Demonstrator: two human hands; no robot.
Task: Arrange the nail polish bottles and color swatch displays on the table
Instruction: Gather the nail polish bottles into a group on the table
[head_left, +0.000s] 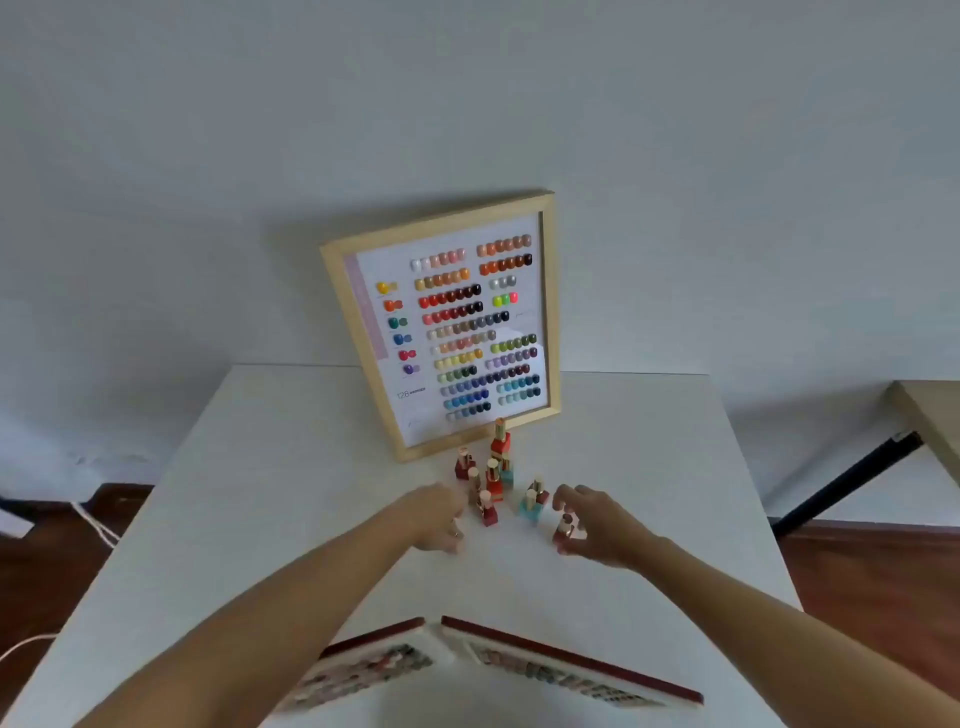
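Observation:
A wooden-framed swatch board (441, 322) leans against the wall at the back of the white table (270, 467). In front of it stands a cluster of several nail polish bottles (491, 480), red and teal, two of them stacked. My right hand (597, 527) curls around a pink-red bottle (563, 532) standing on the table, thumb and fingers on either side of it. My left hand (436, 517) hovers just left of a red bottle (487, 509), fingers loosely bent, nothing visibly in it. Two red-edged swatch displays (571, 670) lie near the front edge.
A second wooden table (930, 421) with a black leg stands at the right. White cables (93, 525) run over the dark floor at the left. The table's left half and the strip between my arms hold nothing.

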